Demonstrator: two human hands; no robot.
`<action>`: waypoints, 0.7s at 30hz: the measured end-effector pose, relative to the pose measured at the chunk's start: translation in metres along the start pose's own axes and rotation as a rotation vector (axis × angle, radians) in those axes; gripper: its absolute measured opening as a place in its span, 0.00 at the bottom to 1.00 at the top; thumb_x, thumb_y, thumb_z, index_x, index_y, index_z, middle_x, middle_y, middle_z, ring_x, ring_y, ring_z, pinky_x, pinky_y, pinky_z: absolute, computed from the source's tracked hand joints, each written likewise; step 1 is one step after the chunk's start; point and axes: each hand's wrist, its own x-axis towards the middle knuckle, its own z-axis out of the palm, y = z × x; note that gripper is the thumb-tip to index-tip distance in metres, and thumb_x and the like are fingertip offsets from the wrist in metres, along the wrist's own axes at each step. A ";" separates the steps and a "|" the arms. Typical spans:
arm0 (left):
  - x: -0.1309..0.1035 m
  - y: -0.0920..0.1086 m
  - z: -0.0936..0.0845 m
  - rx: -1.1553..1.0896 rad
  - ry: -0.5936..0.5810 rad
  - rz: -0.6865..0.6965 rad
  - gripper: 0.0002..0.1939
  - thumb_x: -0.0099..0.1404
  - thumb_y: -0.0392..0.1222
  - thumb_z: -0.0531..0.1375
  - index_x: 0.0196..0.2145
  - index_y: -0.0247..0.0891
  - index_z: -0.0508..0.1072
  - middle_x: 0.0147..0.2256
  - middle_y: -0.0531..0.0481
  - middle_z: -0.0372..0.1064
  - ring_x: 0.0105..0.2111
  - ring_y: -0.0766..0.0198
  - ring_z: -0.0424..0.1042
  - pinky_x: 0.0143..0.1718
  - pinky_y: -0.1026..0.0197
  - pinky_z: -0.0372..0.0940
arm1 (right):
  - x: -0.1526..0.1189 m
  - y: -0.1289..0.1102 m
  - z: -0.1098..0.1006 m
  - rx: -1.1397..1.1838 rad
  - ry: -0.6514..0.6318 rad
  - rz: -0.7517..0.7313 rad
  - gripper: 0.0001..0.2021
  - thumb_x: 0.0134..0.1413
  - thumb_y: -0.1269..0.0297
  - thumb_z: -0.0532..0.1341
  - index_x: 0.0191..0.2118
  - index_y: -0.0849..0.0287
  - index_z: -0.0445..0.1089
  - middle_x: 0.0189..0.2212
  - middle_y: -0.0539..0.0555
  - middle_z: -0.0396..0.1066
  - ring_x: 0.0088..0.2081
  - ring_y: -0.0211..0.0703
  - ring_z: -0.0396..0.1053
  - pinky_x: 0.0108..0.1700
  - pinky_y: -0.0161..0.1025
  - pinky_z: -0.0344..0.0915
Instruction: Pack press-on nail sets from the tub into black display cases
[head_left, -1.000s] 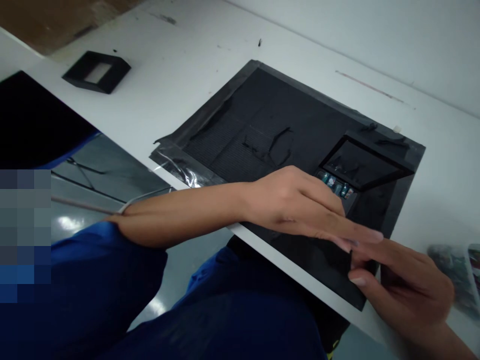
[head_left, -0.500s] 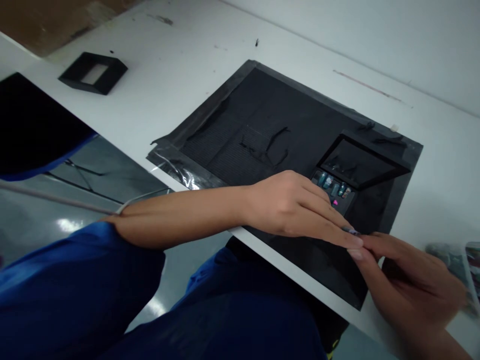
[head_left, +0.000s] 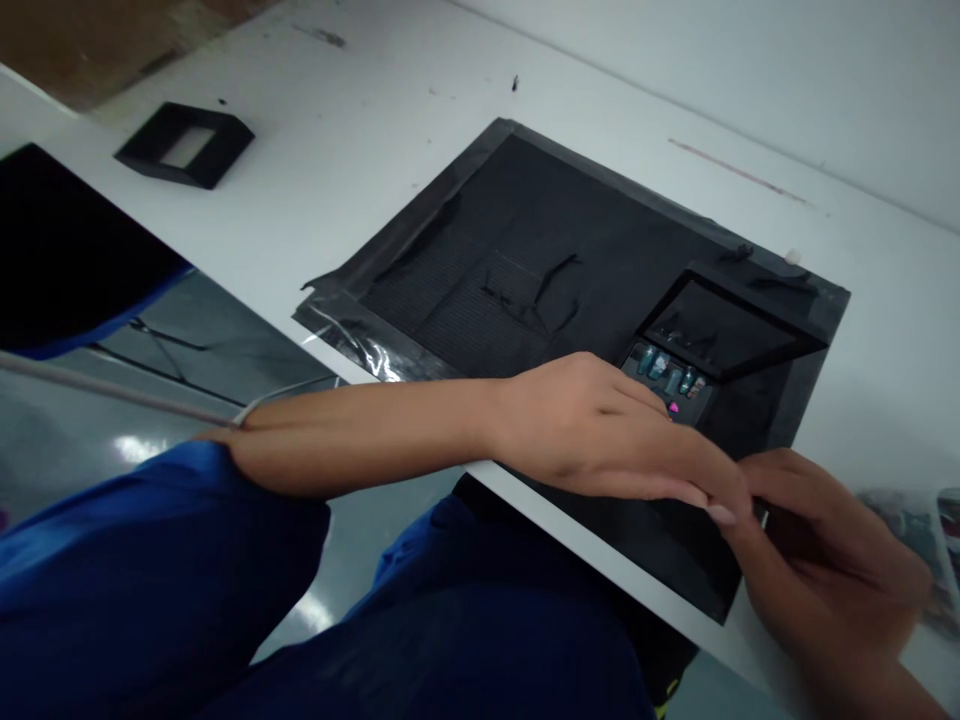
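Observation:
My left hand point(head_left: 615, 430) reaches in from the left over the black mat point(head_left: 480, 240), its fingers bent and pressed together at the tips. Its fingertips meet those of my right hand point(head_left: 832, 550) at the mat's lower right. The right fingers are pinched too. Whatever is between the fingertips is hidden. Just beyond my left hand stands an open black case point(head_left: 795, 340) with a raised lid. In it lies a row of small teal and silver nail-shaped pieces point(head_left: 673, 380), with a pink spot point(head_left: 673, 407) near them.
A black hollow box point(head_left: 217, 150) sits at the table's far left. Clear containers with small items point(head_left: 911, 530) are at the right edge, beside my right hand. Thin black scraps point(head_left: 555, 280) lie on the mat. A dark chair point(head_left: 67, 250) stands left of the white table point(head_left: 360, 130).
My left fingers have curled further over the right fingertips. The small greyish piece seen between the fingertips before is now hidden.

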 end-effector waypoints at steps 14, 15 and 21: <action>0.004 0.006 -0.002 -0.399 -0.067 -0.216 0.14 0.66 0.47 0.65 0.47 0.42 0.80 0.37 0.51 0.82 0.35 0.71 0.79 0.43 0.71 0.73 | 0.009 0.002 -0.009 0.299 -0.255 0.123 0.06 0.63 0.70 0.60 0.37 0.54 0.74 0.25 0.47 0.69 0.26 0.33 0.67 0.27 0.31 0.65; 0.004 0.006 -0.002 -0.424 -0.078 -0.211 0.14 0.66 0.47 0.65 0.48 0.42 0.80 0.36 0.51 0.82 0.35 0.71 0.79 0.42 0.71 0.73 | 0.010 0.002 -0.009 0.321 -0.269 0.133 0.06 0.63 0.70 0.60 0.37 0.54 0.74 0.25 0.48 0.69 0.26 0.32 0.67 0.27 0.30 0.65; 0.002 0.005 0.003 -0.345 -0.049 -0.169 0.18 0.66 0.50 0.65 0.50 0.40 0.79 0.29 0.54 0.79 0.29 0.74 0.77 0.35 0.73 0.70 | 0.016 -0.005 -0.006 0.448 -0.207 0.202 0.06 0.60 0.63 0.66 0.32 0.56 0.76 0.20 0.47 0.68 0.21 0.32 0.66 0.22 0.28 0.65</action>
